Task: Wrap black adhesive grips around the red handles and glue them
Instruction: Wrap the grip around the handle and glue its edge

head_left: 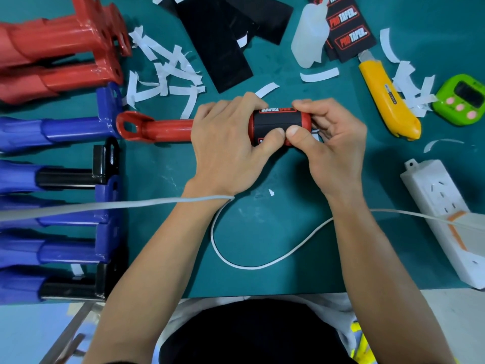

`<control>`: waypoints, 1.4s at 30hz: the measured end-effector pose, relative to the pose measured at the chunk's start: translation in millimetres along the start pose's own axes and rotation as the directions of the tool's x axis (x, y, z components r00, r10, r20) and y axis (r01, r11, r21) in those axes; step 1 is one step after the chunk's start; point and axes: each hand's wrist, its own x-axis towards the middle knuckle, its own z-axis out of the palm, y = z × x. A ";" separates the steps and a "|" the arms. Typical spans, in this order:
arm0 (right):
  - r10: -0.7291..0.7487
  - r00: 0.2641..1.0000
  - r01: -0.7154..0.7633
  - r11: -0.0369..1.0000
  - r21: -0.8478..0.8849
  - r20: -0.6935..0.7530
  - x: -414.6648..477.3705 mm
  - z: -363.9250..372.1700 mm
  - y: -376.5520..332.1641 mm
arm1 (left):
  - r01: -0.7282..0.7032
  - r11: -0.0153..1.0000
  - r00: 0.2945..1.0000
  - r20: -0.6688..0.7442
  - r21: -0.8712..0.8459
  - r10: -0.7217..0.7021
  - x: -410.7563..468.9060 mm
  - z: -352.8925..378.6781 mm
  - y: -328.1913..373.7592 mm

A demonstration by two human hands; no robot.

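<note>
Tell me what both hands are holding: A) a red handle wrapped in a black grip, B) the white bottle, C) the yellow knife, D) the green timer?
A: the left hand and right hand both curl around the red handle where the black grip wraps it.

Desk [462, 327] seen from above, covered by a dark teal mat [162, 179] under even, diffuse light, with a faint sheen near the centre. The mat's near edge runs straight across, leaving an off-white margin at right. Lower left: a pale blue surface [23, 334] and a slanted metal bar [69, 336], both blurred.
</note>
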 end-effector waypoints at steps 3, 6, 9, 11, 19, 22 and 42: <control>0.014 1.000 -0.014 1.000 0.028 -0.009 -0.1 1.3 -0.2 | 0.004 1.000 1.000 -0.007 -0.004 -0.004 0.2 0.0 0.3; 0.024 0.999 -0.023 0.999 0.040 -0.029 0.6 1.3 -0.1 | 0.004 1.000 1.000 -0.002 -0.016 -0.004 -0.5 -0.7 1.0; 0.027 0.999 -0.025 0.998 0.052 -0.044 -0.5 2.4 1.4 | 0.006 1.000 1.000 0.004 -0.023 -0.006 -1.8 -1.1 1.3; 0.028 0.999 -0.025 0.998 0.063 -0.047 -1.5 3.0 2.6 | 0.007 1.000 1.000 0.005 -0.026 -0.007 -2.3 -1.3 1.7; 0.028 0.998 -0.023 0.994 0.107 -0.052 -1.4 2.6 2.1 | 0.004 1.000 1.000 0.020 -0.022 -0.003 -3.6 -1.5 0.9; 0.032 0.998 -0.026 0.993 0.115 -0.054 -1.5 3.3 1.8 | -0.003 1.000 1.000 0.019 -0.017 0.003 -3.0 -1.9 0.8; 0.013 1.000 -0.014 0.998 0.064 0.022 -2.2 -0.5 -1.4 | -0.023 0.999 0.999 0.026 -0.048 0.024 -6.4 -2.0 -3.1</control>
